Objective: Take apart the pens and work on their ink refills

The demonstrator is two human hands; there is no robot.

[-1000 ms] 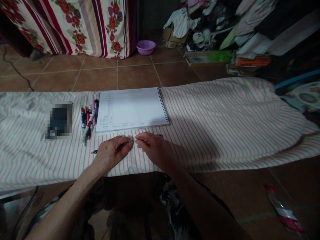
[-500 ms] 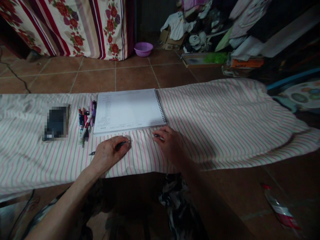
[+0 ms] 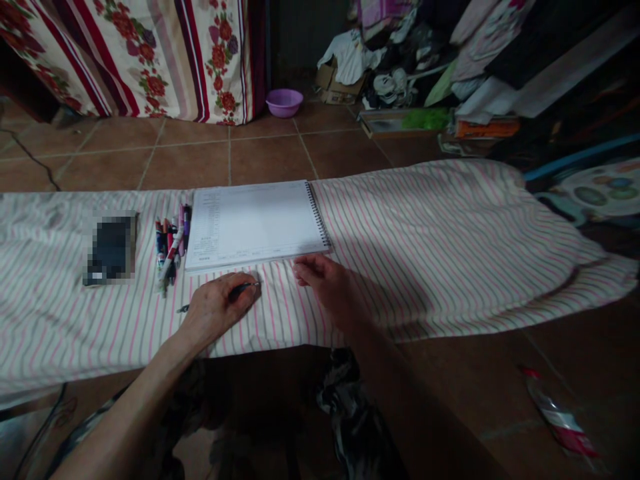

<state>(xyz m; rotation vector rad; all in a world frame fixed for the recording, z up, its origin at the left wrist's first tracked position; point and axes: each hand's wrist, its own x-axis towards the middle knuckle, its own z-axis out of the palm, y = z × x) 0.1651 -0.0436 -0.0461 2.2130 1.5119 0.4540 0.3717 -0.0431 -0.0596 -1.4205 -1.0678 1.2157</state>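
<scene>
My left hand [image 3: 223,300] rests on the striped cloth with its fingers closed around a dark pen [image 3: 243,288]. The pen's slim tip points right, and its other end sticks out on the wrist side. To the right, my right hand [image 3: 325,280] is closed in a pinch near the lower edge of a spiral-bound pad [image 3: 260,220]. Whatever lies between those fingers is hidden. The pad lies open at a mostly white page with small print along its left and lower margins.
A cluster of pens [image 3: 170,247] lies left of the pad, and a dark phone-like object [image 3: 111,248], blurred out, lies farther left. The striped cloth [image 3: 425,253] covers the long surface. A purple basin [image 3: 285,103] and a bottle [image 3: 557,413] are on the tiled floor.
My right hand has shifted slightly left and its fingers have turned, hiding the small dark item seen between them before. My left hand stays in place with the pen.
</scene>
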